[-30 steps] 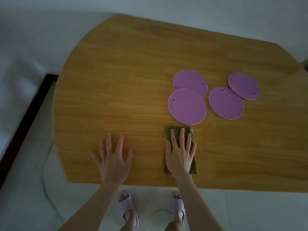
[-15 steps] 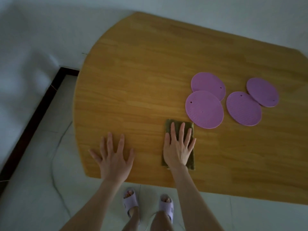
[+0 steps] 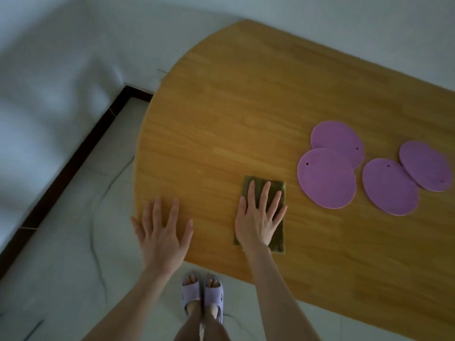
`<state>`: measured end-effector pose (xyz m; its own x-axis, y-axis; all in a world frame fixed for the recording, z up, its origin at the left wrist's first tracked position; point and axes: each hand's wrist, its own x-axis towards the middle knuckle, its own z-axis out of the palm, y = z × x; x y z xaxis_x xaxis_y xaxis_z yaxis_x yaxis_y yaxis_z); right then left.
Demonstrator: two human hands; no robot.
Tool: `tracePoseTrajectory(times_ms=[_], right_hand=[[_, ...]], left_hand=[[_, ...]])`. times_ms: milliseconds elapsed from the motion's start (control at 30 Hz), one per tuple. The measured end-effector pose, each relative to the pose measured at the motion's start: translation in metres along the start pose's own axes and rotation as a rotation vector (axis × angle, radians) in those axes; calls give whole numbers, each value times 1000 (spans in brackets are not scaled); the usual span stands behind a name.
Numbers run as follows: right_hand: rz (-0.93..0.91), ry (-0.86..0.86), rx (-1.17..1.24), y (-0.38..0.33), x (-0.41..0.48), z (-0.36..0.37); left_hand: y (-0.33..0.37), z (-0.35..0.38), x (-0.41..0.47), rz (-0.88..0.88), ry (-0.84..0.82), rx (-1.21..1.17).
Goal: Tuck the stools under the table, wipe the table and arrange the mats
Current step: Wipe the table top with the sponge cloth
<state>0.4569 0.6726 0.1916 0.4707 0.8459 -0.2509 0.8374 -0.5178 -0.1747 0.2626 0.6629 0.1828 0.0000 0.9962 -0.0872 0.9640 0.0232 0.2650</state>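
A wooden table (image 3: 234, 107) with a rounded left end fills the right of the head view. My right hand (image 3: 257, 217) lies flat, fingers spread, pressing a folded olive-green cloth (image 3: 280, 232) onto the tabletop near the front edge. My left hand (image 3: 162, 232) rests open and flat on the table's near left corner, holding nothing. Several round purple mats lie to the right of the cloth: the nearest mat (image 3: 326, 178) overlaps one behind it (image 3: 337, 141), and another mat (image 3: 390, 187) overlaps the far right one (image 3: 426, 166). No stool is in view.
My feet in lilac slippers (image 3: 202, 296) stand on the pale tiled floor just below the table edge. A thin cable (image 3: 96, 217) runs over the floor at the left. A dark skirting strip (image 3: 73, 158) lines the white wall at the left.
My right hand has slid the cloth leftward, away from the mats. My left hand has stayed flat near the table's left end. The view has swung left.
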Motion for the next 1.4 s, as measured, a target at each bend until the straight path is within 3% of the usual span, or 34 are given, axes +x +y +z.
tracePoseTrajectory(times_ms=[167, 433, 567, 633, 833, 1033, 1267, 1400], right_hand=[[-442, 7, -117, -38, -20, 10], [-371, -44, -105, -47, 29, -2], [-665, -45, -161, -57, 16, 6], [-727, -54, -181, -59, 27, 2], [-563, -71, -162, -91, 85, -10], [-714, -104, -214, -108, 77, -5], [-610, -69, -173, -149, 155, -16], [-717, -68, -217, -147, 144, -12]], left_hand=[[3, 1, -1, -51, -2, -2], [1, 0, 2, -49, -17, 87], [2, -1, 2, -42, -16, 75], [1, -1, 1, -43, -21, 67], [0, 0, -1, -24, -16, 60], [-6, -11, 21, 43, 12, 47], [2, -13, 87, 94, -52, 71], [6, -8, 100, 106, -67, 72]])
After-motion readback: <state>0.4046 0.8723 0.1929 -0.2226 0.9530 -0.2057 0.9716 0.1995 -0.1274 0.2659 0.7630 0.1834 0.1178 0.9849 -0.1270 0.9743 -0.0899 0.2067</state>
